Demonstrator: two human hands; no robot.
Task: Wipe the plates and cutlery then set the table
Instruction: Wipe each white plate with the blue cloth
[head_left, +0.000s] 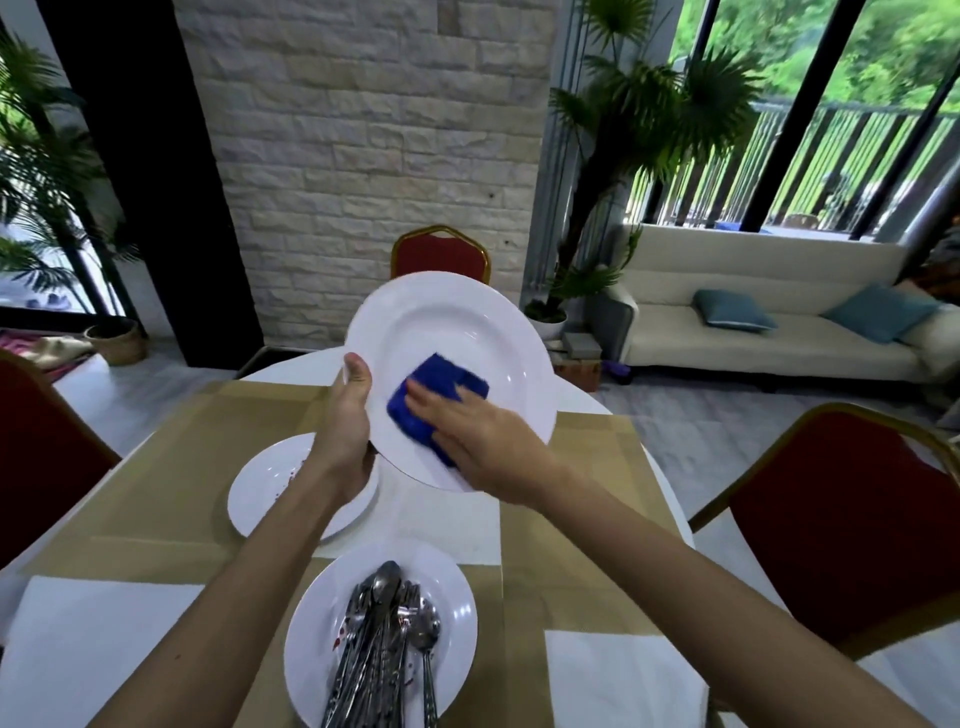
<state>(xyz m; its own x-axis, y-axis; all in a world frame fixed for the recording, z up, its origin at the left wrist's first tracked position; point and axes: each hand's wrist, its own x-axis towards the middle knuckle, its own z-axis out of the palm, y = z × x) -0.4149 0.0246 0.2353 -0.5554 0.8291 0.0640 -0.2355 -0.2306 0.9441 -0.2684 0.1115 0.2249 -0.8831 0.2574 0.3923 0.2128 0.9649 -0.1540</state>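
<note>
Plates come first in this job, and the head view catches the wiping at an early stage. One large round white plate (457, 332) is held tilted up above the table, its face turned toward the person. The left hand (345, 415) grips its left rim, thumb on the face and fingers hidden behind. The right hand (480, 434) lies flat, fingers spread, pressing a folded dark blue cloth (434, 400) against the lower middle of the plate's face. The cloth is somewhat blurred, which suggests a wiping stroke is under way.

Below, on the round table with its white cloth and tan placemats (171, 483), a second white plate (262, 486) lies flat, partly hidden by the left forearm; small reddish specks show on it, so it looks not yet wiped. Nearer the person, a third white plate (457, 618) carries a heap of silver spoons and forks (387, 639), with a few red smears near the handles. White napkins (98, 639) lie at the near corners.

By my judgement only the first plate is being cleaned, perhaps half done. Left to do: the speckled plate, the cutlery and the plate under it, then laying out places by the red padded chairs (440, 254).
</note>
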